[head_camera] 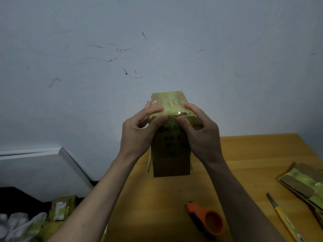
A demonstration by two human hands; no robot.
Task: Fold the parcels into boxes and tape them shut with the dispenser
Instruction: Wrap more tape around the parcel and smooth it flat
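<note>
Brown cardboard box (170,137), bound in yellowish tape, is raised upright above the far part of the desk (244,154), clear of its surface. My left hand (138,133) grips its upper left side, thumb pressed on the near face just under the top edge and fingers curled over the top. My right hand (201,131) grips the upper right side in the same way, thumb on the near face. Loose tape ends hang beside the box's lower corners. An orange tape dispenser (206,219) lies on the desk by the near edge, between my forearms. A yellow-handled utility knife (283,217) lies toward the near right corner. Flattened parcels (304,184) with yellow tape lie at the right edge. Further taped boxes (61,210) sit below the desk's left edge.
</note>
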